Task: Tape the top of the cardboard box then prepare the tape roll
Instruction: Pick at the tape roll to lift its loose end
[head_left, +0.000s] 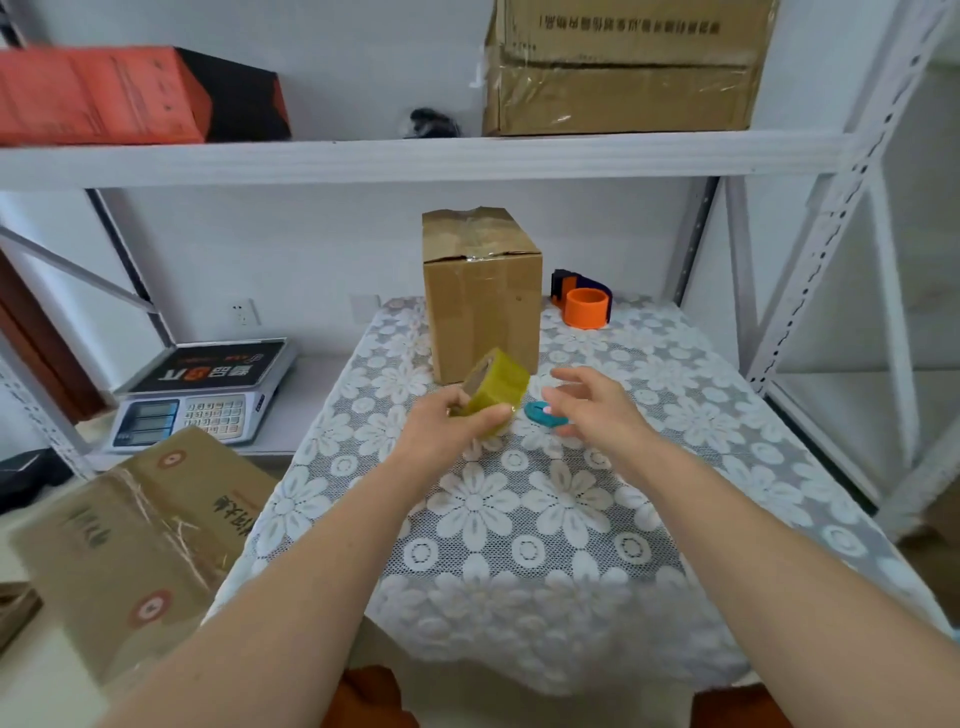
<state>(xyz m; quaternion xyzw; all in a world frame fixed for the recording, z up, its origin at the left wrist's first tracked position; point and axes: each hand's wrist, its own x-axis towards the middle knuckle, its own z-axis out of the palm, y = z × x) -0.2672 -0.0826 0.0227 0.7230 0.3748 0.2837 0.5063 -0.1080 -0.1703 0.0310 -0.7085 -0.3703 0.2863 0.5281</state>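
A small cardboard box (480, 296) stands upright at the back of the table, with clear tape across its top flaps. Just in front of the box, my left hand (447, 423) grips a yellowish roll of tape (496, 389) and holds it tilted above the table. My right hand (592, 402) hovers beside the roll with its fingers spread and nothing in them. A small teal cutter (543, 414) lies on the cloth between my hands, partly hidden by my right fingers.
A lace flower tablecloth (519, 519) covers the table. An orange and dark tape dispenser (584, 301) sits behind the box on the right. On the left are a weighing scale (208, 395) and a brown carton (135, 535). White shelf frames (810, 249) stand on the right.
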